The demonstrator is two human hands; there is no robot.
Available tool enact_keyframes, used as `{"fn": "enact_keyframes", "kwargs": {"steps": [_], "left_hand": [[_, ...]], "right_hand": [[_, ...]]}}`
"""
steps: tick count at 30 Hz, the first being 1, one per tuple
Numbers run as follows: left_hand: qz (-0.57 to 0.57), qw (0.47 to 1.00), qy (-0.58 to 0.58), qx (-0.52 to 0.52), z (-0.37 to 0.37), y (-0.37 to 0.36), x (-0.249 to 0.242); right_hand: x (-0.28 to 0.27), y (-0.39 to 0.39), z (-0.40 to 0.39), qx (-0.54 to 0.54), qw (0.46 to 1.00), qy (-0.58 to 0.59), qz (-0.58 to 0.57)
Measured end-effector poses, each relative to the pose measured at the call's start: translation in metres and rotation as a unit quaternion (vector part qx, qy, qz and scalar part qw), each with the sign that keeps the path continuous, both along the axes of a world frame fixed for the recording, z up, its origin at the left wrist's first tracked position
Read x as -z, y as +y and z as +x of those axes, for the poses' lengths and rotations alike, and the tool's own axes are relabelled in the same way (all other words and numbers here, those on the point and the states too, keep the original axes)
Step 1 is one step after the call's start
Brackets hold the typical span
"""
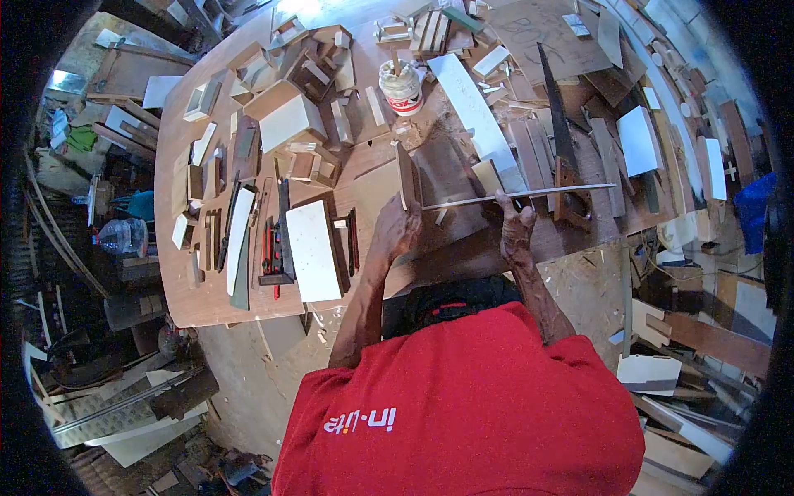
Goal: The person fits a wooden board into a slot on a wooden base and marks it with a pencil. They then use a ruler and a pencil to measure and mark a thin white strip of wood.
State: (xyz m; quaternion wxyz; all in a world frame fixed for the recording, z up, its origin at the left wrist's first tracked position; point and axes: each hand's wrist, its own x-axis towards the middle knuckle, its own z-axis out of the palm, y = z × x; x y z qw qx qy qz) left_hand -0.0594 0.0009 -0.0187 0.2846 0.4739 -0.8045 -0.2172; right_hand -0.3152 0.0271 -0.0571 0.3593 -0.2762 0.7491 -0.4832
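My left hand (pixel 399 225) is closed around the lower end of a small brown wooden board (pixel 407 175) that stands upright over the table. My right hand (pixel 518 221) grips a long thin wooden strip (pixel 571 190), its thumb and fingers closed around it. The strip runs sideways from beside the small board to beyond the right hand, crossing over a handsaw's wooden handle (pixel 569 192) in this view. Just behind the right hand, a small pale block (pixel 486 176) shows above the strip. The fingers' far sides are hidden.
A glue jar (pixel 402 89) with a stick in it stands at the back of the table (pixel 198 302). Wooden box pieces (pixel 291 120) crowd the left side. White boards (pixel 313 252) and hand tools (pixel 273 256) lie near the front edge. Offcuts lean at the right (pixel 641 140).
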Motion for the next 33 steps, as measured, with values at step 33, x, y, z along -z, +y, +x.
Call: {"fn": "enact_keyframes", "kwargs": {"steps": [33], "left_hand": [[0.208, 0.976, 0.008, -0.059, -0.006, 0.004, -0.017]], "right_hand": [[-0.006, 0.004, 0.004, 0.008, 0.995, -0.080, -0.053]]}}
